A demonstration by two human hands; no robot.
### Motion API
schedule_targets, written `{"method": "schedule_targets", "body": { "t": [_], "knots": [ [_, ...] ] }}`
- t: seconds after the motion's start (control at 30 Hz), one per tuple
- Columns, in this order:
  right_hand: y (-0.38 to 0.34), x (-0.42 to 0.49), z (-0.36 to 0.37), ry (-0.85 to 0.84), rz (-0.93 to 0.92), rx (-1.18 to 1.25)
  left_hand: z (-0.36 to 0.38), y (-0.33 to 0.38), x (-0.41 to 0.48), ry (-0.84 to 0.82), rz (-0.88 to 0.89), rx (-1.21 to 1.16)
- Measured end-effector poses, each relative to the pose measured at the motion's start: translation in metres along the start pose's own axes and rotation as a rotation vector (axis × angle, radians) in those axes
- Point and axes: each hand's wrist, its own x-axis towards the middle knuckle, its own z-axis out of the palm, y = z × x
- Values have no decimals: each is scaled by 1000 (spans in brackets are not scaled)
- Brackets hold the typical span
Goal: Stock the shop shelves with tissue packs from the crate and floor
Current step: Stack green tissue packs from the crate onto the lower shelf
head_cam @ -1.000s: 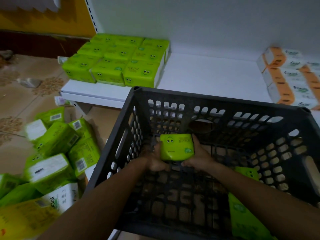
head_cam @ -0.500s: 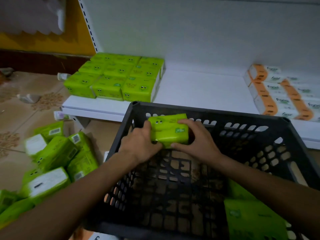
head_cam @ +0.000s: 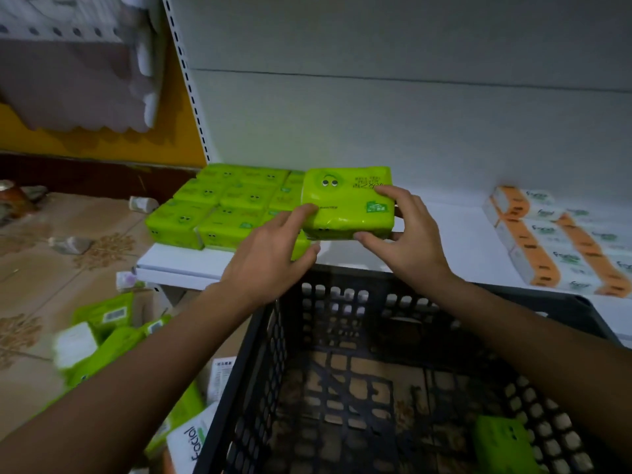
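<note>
Both hands hold a lime-green tissue pack (head_cam: 345, 203) with cartoon eyes above the white shelf (head_cam: 444, 234), just past the crate's far rim. My left hand (head_cam: 270, 251) grips its left end and my right hand (head_cam: 407, 234) its right end. The pack hangs beside the block of green packs (head_cam: 219, 206) stacked on the shelf's left side. The black plastic crate (head_cam: 342, 302) stands below my arms; one green pack (head_cam: 502, 443) lies in its near right corner.
Loose green and white tissue packs (head_cam: 102, 336) lie scattered on the tiled floor at the left. Orange-and-white tissue packs (head_cam: 561, 241) fill the shelf's right end. The shelf's white back panel (head_cam: 376, 114) rises behind. Small stones (head_cam: 68, 244) lie on the floor.
Both hands lifted the green pack out of the crate, up over its far rim and forward to the shelf beside the green stack. The view tilted upward.
</note>
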Motion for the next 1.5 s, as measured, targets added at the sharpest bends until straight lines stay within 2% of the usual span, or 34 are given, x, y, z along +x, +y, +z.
{"method": "schedule_targets", "body": {
  "t": [0.1, 0.23, 0.33, 0.6, 0.77, 0.93, 1.1, 1.23, 1.37, 1.5],
  "knots": [
    [22, 17, 5, -37, 12, -58, 11, -24, 9, -46, 72, 84],
    [53, 42, 14, -89, 109, -184, 30, -68, 15, -82, 37, 137],
    [77, 63, 26, -149, 205, -264, 49, -97, 19, -188, 34, 181],
    [138, 95, 59, -130, 515, -331, 90, -130, 10, -435, 50, 198],
    [159, 108, 68, -43, 664, -367, 95, -152, 10, -424, 148, 304],
    [174, 122, 91, 71, 742, -157, 100, -169, 4, -406, 113, 227],
    [178, 133, 106, 154, 856, 99, 111, -165, -7, -246, 95, 106],
    [183, 133, 113, 97, 855, 297, 113, -166, -8, -228, 86, 98],
    [171, 130, 103, 26, 855, 392, 111, -162, -8, -237, 74, 168],
    [140, 120, 78, 9, 801, 291, 99, -148, -8, -302, 53, 264]
  ]
}}
